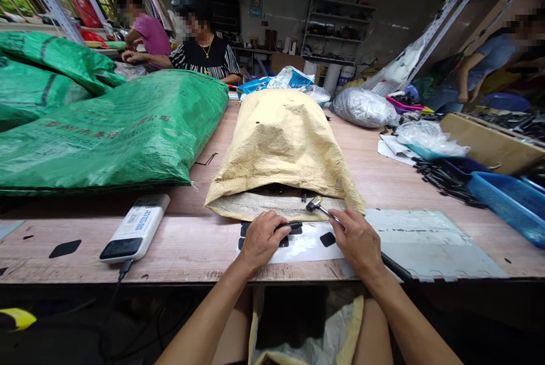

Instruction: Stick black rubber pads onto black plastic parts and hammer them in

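Note:
My left hand (263, 239) pinches a small black part (293, 225) over a white sheet (298, 251) at the table's front edge. My right hand (359, 240) is wrapped round a small hammer (315, 204), whose metal head is raised just right of the black part, not touching it; its dark handle sticks out behind the hand. Black pieces, one of them a rounded patch (327, 239), lie on the sheet. Behind the hands a tan woven sack (289, 143) lies with its mouth toward me and dark items just inside.
Green sacks (128, 132) fill the left, with a white power bank (136, 229) in front. At the right are a blue tray (511, 200) and black parts (447, 183). An open sack (351, 325) is between my legs. Several people are farther back.

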The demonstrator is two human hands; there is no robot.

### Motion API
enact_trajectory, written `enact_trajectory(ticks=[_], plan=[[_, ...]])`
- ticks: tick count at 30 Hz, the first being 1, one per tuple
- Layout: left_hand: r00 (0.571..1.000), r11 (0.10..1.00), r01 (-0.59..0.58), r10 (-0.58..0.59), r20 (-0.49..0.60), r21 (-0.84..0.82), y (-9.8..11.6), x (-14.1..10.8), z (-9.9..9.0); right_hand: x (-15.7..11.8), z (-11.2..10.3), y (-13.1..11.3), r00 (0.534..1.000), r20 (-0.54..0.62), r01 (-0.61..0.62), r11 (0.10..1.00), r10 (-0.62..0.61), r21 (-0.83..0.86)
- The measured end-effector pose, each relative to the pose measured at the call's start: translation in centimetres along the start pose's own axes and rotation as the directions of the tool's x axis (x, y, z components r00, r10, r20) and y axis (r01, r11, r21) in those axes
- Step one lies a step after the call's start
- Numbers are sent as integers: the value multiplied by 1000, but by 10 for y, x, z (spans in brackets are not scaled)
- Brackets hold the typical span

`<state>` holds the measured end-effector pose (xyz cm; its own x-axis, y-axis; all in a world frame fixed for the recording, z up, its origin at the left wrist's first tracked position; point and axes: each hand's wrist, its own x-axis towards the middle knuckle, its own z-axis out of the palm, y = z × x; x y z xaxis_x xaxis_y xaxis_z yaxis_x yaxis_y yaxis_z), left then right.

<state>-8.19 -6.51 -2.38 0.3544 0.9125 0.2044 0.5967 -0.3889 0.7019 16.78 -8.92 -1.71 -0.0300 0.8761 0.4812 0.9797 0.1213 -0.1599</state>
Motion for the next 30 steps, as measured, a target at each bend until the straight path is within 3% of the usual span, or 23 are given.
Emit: enact_trajectory(ticks=[4, 9, 13, 19, 23, 30], plan=[[1000, 1000, -1, 1, 11, 10, -2, -1, 0, 1, 14, 14, 1000, 6, -4, 999, 4, -38], [1000, 999, -14, 13, 20, 44, -1, -2, 2, 2, 1, -11, 991, 13, 130, 986, -132, 104], [999, 997, -42, 41, 28, 63, -3, -2, 2, 10, -9, -41, 932, 169, 272, 927, -320, 257], [996, 995, -76, 73, 44, 69, -6, -3, 4, 21, -6, -53, 862, 276, 385, 903, -425, 189], [997, 995, -67, 63, 53, 73, -6, -3, 4, 21, -3, -53, 840, 253, 431, 874, -479, 224], [997, 994, -66, 62, 49, 83, -7, -2, 4, 15, 11, -52, 850, 209, 414, 859, -483, 302]])
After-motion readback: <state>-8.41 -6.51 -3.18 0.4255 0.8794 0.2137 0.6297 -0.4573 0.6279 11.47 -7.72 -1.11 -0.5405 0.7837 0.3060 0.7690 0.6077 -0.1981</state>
